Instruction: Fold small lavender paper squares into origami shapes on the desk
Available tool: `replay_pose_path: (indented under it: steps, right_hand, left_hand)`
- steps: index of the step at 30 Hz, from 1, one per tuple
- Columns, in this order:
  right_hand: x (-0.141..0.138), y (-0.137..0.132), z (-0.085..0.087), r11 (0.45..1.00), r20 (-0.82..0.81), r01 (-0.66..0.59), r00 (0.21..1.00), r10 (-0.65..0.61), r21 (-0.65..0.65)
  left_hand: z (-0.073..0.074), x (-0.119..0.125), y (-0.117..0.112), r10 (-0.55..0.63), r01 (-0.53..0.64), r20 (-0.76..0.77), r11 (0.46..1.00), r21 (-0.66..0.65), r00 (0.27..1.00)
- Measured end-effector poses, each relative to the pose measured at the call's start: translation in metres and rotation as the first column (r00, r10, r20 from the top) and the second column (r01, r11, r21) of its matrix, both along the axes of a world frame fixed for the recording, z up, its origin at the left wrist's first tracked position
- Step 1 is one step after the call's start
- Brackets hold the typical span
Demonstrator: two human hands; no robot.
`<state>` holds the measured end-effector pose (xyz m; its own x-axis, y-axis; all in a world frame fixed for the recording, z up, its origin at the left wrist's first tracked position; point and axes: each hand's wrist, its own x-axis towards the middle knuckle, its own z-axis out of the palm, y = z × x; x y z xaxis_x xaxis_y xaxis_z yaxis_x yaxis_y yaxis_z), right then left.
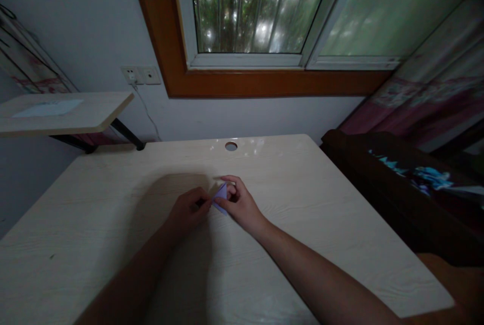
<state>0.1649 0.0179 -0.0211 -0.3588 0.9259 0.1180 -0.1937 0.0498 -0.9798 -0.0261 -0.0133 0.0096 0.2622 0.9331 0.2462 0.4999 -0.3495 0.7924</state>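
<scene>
A small piece of folded purple paper (221, 194), roughly triangular, is held between both hands over the middle of the desk. My left hand (192, 206) pinches its left corner between thumb and fingertips. On the other side, my right hand (241, 201) grips the paper with the thumb in front and fingers behind, the index finger stretched out above it. Fingers cover part of the paper's right side, so its full folds are hidden.
The pale wooden desk (302, 188) has a round cable hole (231, 146) near its back edge. A raised shelf (68, 123) on black legs bears a paper sheet (49, 108) at left. Behind stand a window (260, 12) and wall sockets (140, 75); dark furniture (363, 173) is at right.
</scene>
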Motion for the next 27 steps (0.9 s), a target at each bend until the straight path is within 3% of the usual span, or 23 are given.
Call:
replay_pose_path:
  steps: [9, 27]
  right_hand:
    - [-0.0006, 0.0042, 0.0094, 0.995, -0.146, 0.066, 0.986, -0.076, -0.07]
    - [-0.0017, 0.0008, 0.0058, 0.998, -0.065, 0.061, 0.996, -0.06, 0.005]
  left_hand:
    - [-0.0024, -0.0032, 0.002, -0.018, 0.022, 0.052, 0.998, -0.065, 0.998]
    - [-0.0055, -0.0014, 0.006, -0.059, 0.059, -0.021, 0.998, -0.01, 0.998]
